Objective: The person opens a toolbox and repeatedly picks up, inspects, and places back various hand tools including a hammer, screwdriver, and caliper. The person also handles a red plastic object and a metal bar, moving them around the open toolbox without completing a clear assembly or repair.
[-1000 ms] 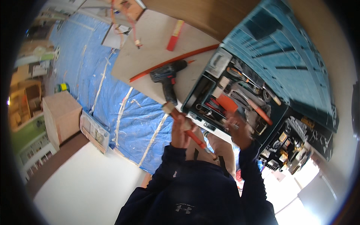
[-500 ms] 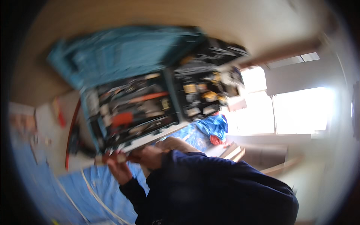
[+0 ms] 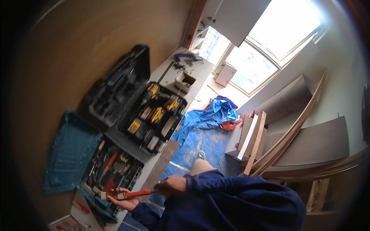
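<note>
My left hand [image 3: 126,200], palm up, has its fingers curled round a red rod-shaped tool [image 3: 139,193] with a pale, block-like end; I cannot make out its exact kind. At the tool's other end, my right hand [image 3: 174,184] is closed on a dark part, its fingers partly hidden. Just beyond my left hand lies an open teal toolbox [image 3: 134,159], filled with mixed hand tools, its lid leaning back. Behind it, an open black case [image 3: 119,125] holds yellow-and-black power tools and batteries [image 3: 157,114].
Both cases stand on a long pale counter [image 3: 156,165] along the left wall. A small box [image 3: 185,81] and a blue clamp [image 3: 183,57] sit farther along. Blue sheeting [image 3: 200,140] covers the floor. Wooden boards [image 3: 255,143] and long bent strips [image 3: 304,104] lean at the right.
My view has turned and the blur has gone. The toolbox now sits lower left, with more of the counter and window showing. The red tool now shows clearly between my hands.
</note>
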The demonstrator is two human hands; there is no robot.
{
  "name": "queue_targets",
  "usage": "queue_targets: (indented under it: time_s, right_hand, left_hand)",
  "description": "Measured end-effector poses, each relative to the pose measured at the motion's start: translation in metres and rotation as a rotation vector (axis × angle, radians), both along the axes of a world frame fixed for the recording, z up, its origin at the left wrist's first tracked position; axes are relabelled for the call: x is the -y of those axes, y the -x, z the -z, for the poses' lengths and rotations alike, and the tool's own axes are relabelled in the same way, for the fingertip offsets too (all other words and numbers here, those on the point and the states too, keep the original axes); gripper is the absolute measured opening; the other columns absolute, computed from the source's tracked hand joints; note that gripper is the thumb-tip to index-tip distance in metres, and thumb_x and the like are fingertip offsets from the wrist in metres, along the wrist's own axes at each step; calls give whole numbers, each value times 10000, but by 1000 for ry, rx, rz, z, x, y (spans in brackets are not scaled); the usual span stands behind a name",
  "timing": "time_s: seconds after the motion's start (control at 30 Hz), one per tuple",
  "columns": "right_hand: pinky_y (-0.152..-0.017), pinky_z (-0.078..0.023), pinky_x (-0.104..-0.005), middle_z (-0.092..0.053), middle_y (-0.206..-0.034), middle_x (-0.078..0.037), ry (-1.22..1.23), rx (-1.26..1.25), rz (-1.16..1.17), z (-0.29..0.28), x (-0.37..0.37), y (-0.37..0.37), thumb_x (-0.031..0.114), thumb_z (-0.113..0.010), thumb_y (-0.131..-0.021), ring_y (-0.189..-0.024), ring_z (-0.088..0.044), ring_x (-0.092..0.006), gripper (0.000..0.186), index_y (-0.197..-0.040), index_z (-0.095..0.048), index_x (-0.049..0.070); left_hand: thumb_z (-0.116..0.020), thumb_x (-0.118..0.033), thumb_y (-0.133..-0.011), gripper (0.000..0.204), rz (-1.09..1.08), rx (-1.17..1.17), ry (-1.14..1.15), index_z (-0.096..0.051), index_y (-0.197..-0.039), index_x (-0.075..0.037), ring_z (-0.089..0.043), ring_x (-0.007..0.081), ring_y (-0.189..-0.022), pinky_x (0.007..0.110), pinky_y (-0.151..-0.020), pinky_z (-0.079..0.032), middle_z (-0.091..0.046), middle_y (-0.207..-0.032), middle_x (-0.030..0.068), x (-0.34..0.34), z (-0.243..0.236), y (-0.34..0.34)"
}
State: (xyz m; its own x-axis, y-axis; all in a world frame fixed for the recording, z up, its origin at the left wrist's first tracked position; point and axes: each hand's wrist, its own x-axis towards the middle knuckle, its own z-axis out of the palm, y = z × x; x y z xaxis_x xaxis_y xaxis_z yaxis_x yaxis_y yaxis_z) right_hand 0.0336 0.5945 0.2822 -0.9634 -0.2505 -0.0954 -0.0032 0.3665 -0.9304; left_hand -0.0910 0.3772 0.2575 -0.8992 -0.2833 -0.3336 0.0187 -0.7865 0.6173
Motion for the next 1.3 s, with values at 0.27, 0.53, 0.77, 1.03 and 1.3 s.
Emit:
queue_targets:
  time_s: [0.27,0.53,0.77,1.03,1.3]
  right_hand:
    - [-654,-515,-458,-684,-784,-186,5,49,366,-30,-226,-112,322,-656,-922,-744,-669,-378,327,-1185,-651,128]
    - [-619,-510,-472,-675,-740,-186,99,40,705,-53,-394,-168,406,-644,-929,-705,-665,-387,375,-1174,-652,121]
    - [-675,-525,-460,-688,-852,-211,231,26,586,-18,-533,-134,461,-629,-937,-773,-669,-404,519,-1276,-582,71]
    - [-734,-521,-418,-703,-912,-204,364,112,449,-8,-754,-33,496,-563,-983,-845,-686,-356,610,-1365,-519,23]
    - [-667,-514,-328,-696,-848,-148,513,36,899,20,-930,41,307,-653,-971,-725,-661,-192,449,-1288,-562,2]
  left_hand:
    - [-680,-372,-940,275,392,209,-271,-628,-863,-113,-603,80,-576,216,-525,-563,-613,-709,-30,-272,12,-65]
    - [-627,-396,-961,281,776,247,-114,-644,-874,-130,-596,88,-590,209,-463,-500,-612,-724,-3,-495,-11,-82]
    - [-598,-395,-971,303,837,294,-75,-628,-872,-111,-452,86,-421,210,-367,-376,-584,-679,12,-615,17,-32]
    - [-559,-325,-949,249,846,120,-55,-636,-860,-104,-391,83,-387,228,-340,-320,-559,-668,16,-772,-20,91]
    - [-539,-254,-993,164,744,-91,427,-577,-997,-93,-405,82,-403,215,-345,-330,-579,-710,42,-848,-84,171]
